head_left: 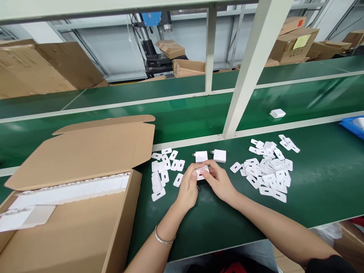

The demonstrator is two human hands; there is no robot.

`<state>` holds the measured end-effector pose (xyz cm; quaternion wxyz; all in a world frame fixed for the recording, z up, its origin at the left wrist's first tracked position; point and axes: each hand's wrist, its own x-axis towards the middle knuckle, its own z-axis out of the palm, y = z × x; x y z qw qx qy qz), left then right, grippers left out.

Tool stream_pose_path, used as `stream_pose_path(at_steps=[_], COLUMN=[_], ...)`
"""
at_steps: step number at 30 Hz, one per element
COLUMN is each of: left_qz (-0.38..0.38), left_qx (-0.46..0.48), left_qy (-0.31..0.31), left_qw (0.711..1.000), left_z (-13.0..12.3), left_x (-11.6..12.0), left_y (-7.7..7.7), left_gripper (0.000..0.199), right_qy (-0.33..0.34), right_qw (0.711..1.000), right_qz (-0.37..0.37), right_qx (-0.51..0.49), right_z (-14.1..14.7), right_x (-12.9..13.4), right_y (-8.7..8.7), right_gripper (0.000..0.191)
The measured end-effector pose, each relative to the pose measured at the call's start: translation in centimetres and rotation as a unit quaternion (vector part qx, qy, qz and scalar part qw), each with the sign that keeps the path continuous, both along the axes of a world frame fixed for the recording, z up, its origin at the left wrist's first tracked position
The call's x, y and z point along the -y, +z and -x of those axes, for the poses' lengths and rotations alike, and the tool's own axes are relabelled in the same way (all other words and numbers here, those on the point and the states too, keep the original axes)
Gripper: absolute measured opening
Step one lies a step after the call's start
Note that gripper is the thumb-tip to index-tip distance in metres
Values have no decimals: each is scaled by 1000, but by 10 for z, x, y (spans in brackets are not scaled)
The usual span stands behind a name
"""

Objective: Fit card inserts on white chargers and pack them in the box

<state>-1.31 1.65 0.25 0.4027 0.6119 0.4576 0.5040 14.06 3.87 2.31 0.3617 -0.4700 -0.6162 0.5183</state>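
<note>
Between both hands is a small white charger [202,173], its slotted face turned up toward me. My left hand [190,185] closes around its left side, with the thumb at the edge. From the right, my right hand [218,178] grips it too, its thumb pressing near the slot. Just beyond the fingers lie two white plug chargers, one on the left [201,156] and one on the right [219,156], prongs pointing left. Loose white slotted plates are spread left [165,175] and right [269,170] of my hands.
An open cardboard box [122,220] with a row of white pieces [74,195] inside stands at the left. Another white charger [277,113] sits on the green belt [182,117] beyond a slanted post [250,76]. A blue tray [354,125] is at the right edge.
</note>
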Motion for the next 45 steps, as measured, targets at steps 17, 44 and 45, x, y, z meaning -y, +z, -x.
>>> stream_pose_path(at_steps=[17, 44, 45], left_qz=[2, -88, -82], left_qx=[-14, -23, -18], left_qy=[3, 9, 7], left_qw=[1000, 996, 996], left_z=[0, 5, 5], left_x=[2, -5, -5], left_y=[1, -5, -4], left_gripper=[48, 51, 53], right_qy=[33, 28, 26], right_qw=[999, 999, 999], right_qz=[-3, -34, -32], right_qx=[-12, -15, -18], right_z=[-3, -2, -2], right_x=[-1, 2, 2], right_y=[-3, -2, -3], right_gripper=[46, 55, 55])
